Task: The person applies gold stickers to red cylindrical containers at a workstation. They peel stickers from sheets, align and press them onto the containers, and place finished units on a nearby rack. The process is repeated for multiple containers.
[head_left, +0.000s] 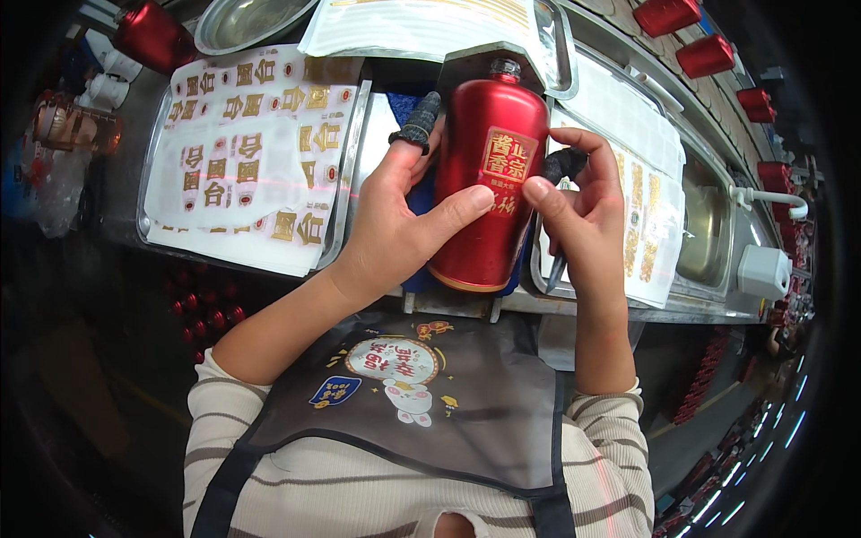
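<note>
A glossy red bottle point(484, 242) lies tilted in front of me, its neck pointing away. On its front is a red and gold label point(510, 157) with more gold print below. My left hand point(395, 211) grips the bottle's left side, thumb flat on its front; a dark wrap covers one fingertip. At the right side, my right hand point(587, 211) is curled, with thumb and forefinger by the label's edge. A slim dark tool point(556, 271) sticks out below its palm; its kind is unclear. One right finger also wears a dark wrap. Blue cloth point(421, 280) shows under the bottle.
Left, a metal tray point(345, 193) carries sheets of gold decals point(247, 157). More decal sheets point(641, 224) lie at the right, beside a sink point(706, 238) with a white tap point(767, 199). A metal bowl point(247, 25) and another red bottle point(154, 36) stand at the far left.
</note>
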Motion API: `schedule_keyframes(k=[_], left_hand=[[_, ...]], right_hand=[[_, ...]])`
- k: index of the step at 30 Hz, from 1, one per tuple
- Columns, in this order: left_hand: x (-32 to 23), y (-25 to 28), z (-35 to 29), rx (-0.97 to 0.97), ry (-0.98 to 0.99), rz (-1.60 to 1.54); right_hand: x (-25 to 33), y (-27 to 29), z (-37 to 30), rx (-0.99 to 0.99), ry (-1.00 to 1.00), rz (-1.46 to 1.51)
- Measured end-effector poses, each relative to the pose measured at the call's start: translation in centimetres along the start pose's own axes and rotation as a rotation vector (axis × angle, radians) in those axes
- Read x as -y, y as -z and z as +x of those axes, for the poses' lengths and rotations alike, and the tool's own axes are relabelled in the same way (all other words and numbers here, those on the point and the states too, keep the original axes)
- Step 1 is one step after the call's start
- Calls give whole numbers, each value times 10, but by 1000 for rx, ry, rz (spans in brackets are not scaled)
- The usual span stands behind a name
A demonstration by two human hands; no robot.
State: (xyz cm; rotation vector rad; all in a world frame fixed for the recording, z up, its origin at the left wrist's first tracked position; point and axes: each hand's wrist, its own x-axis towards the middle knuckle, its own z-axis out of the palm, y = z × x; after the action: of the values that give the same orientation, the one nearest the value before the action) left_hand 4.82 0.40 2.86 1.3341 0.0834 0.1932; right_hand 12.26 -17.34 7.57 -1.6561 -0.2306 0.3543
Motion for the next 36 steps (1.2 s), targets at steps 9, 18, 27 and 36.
schedule_keyframes(k=[9, 18, 27, 36], left_hand=[[7, -5, 0, -60, -66, 98], [-5, -4, -4, 18, 68, 117], [5, 6, -4, -28, 32, -150], [13, 0, -7, -179, -150, -60]], right_hand=[[-23, 48, 17, -79, -292, 616], [11, 6, -2, -24, 707, -529], [32, 10, -7, 495, 1157, -863], [27, -7, 9, 533, 1321, -858]])
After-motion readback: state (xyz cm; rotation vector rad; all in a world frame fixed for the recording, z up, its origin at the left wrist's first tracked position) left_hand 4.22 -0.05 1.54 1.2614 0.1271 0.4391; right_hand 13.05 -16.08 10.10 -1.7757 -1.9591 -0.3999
